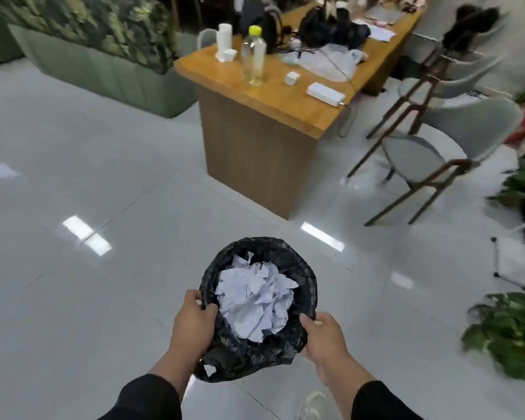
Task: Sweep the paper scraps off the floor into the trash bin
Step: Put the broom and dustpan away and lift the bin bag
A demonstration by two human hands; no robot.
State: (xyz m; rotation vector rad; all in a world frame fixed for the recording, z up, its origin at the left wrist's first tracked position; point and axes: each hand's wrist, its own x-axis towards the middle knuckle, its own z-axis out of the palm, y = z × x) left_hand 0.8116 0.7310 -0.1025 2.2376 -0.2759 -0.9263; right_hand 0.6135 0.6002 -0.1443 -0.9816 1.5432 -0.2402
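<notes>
Hands gripping the bin, scraps already sitting inside

Both hands are curling around the rim of the trash bin (256, 301): left hand (191, 321) is pinching the black bag liner (240, 356) on the near left edge, right hand (322, 338) is clutching the near right. Paper scraps (255, 301) are piling up in the middle of it, above the grey floor (88, 298), with the wooden table (255, 116) far off behind. I'd be keeping it level and the liner pinned so nothing's spilling back out.

Grey tiled floor (103, 147): wooden table (255, 153), grey chairs (437, 153), green sofa (109, 71) standing directly on it.
</notes>
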